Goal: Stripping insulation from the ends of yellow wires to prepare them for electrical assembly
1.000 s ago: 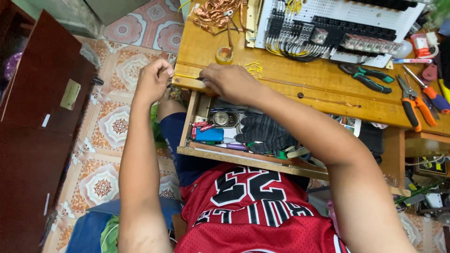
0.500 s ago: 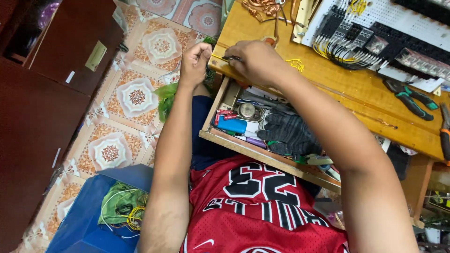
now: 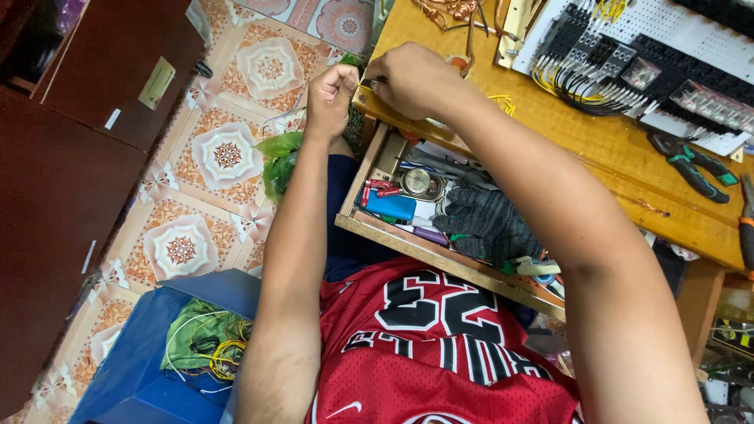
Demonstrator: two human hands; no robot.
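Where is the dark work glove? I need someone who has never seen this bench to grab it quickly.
Find the wooden workbench, then the open drawer below its front edge. The glove lies in the drawer's middle, right of a blue case; it is the only dark knitted fabric there.

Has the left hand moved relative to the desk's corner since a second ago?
Yes. The left hand has closed in toward the desk corner and the right hand.

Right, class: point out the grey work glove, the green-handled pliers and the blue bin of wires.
grey work glove [image 3: 485,222], head view, on its knitted palm.
green-handled pliers [image 3: 693,166], head view, on one handle.
blue bin [image 3: 137,381], head view, on its front wall.
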